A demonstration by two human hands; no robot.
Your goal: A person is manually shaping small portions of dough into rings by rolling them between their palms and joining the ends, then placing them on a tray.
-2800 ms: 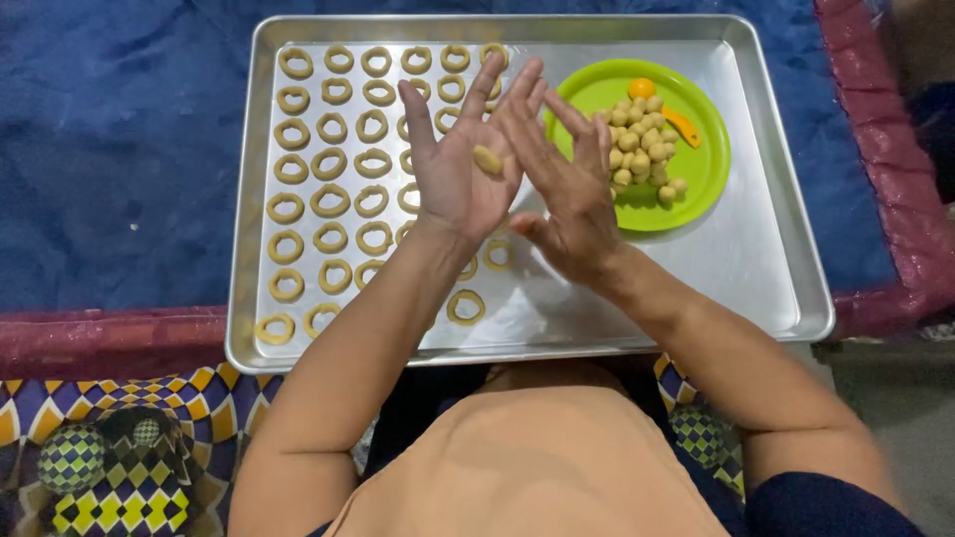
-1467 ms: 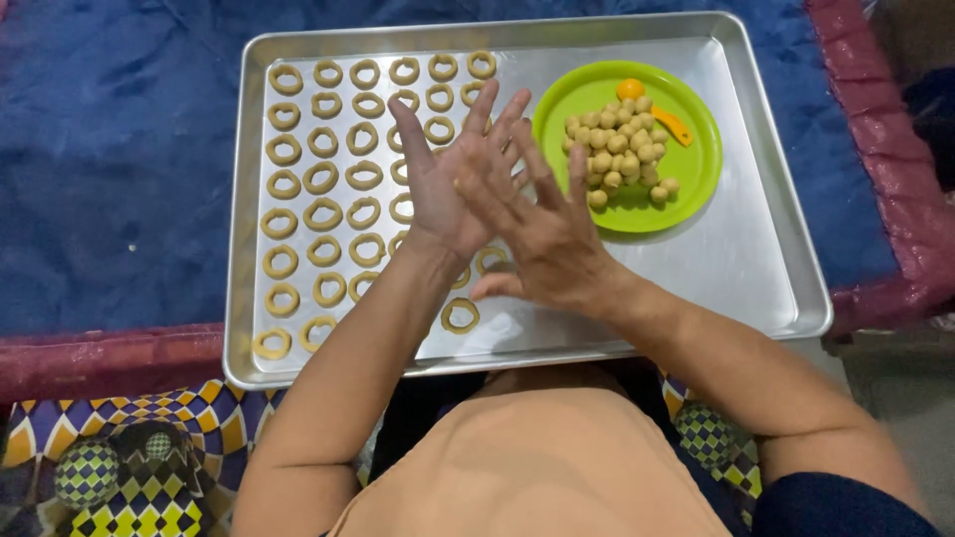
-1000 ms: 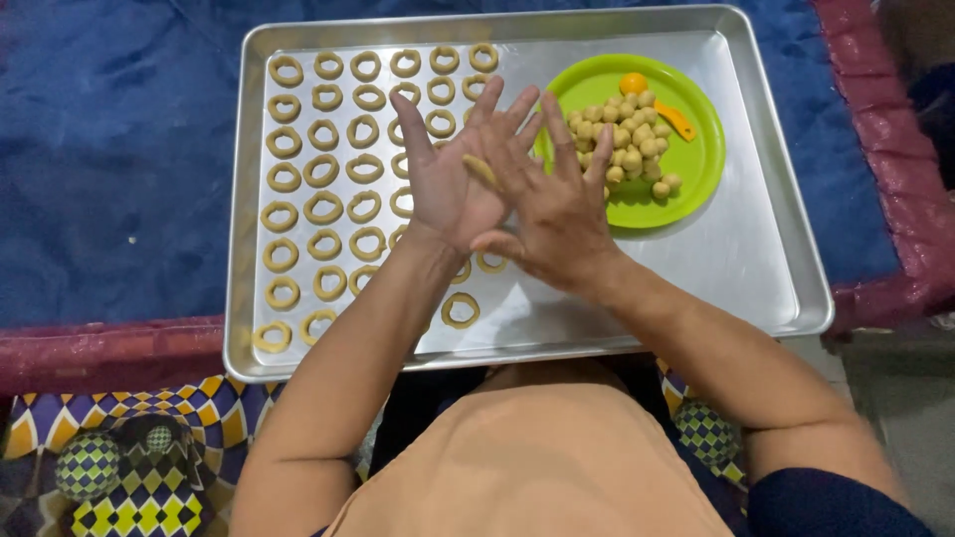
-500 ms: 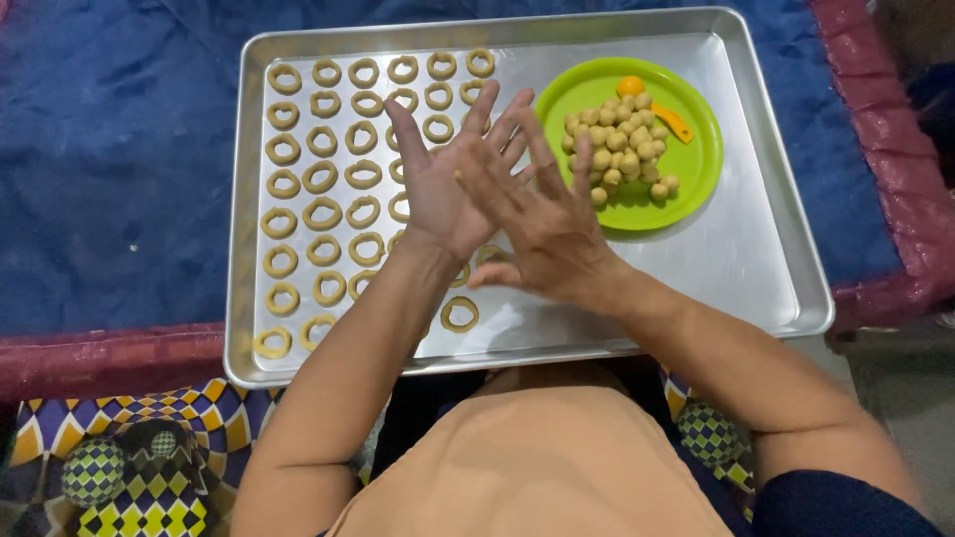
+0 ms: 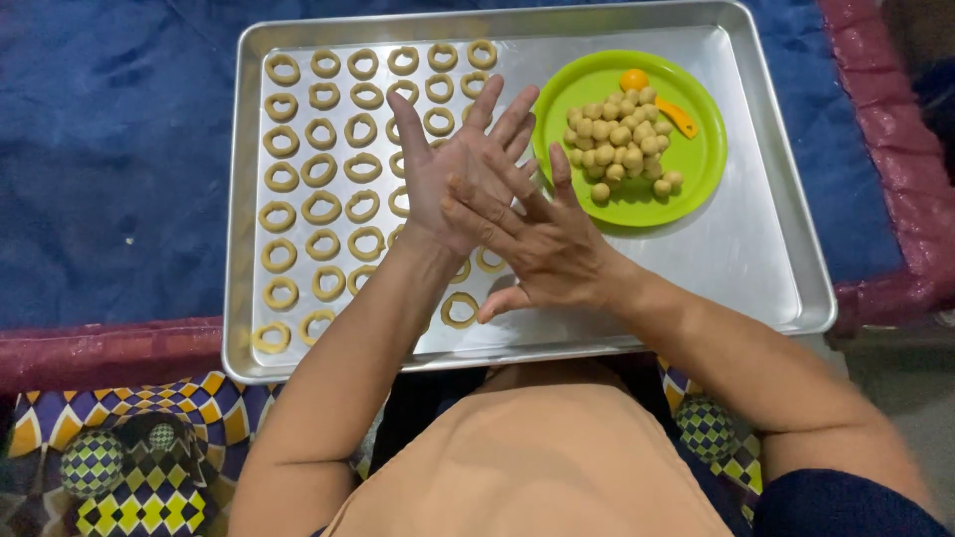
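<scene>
My left hand (image 5: 445,177) and my right hand (image 5: 553,255) are pressed palm to palm above the middle of a silver baking tray (image 5: 766,261), fingers spread. The right hand lies across the left palm, and the small dough piece between them is hidden. Several rows of dough rings (image 5: 320,171) fill the tray's left half. One single ring (image 5: 460,310) lies just under my wrists. To the right of my hands, a green plate (image 5: 698,171) carries a heap of small dough balls (image 5: 617,139) and an orange cutter (image 5: 676,115).
The tray rests on a blue cloth (image 5: 109,159) with a dark red border (image 5: 109,350). A patterned yellow and purple fabric (image 5: 129,447) lies at the lower left beside my lap. Bare tray metal shows below and right of the green plate.
My right hand has slid back and forth over the left palm, rolling the dough piece. The piece showed on the left palm earlier and is now covered. Tray and plate have not moved.
</scene>
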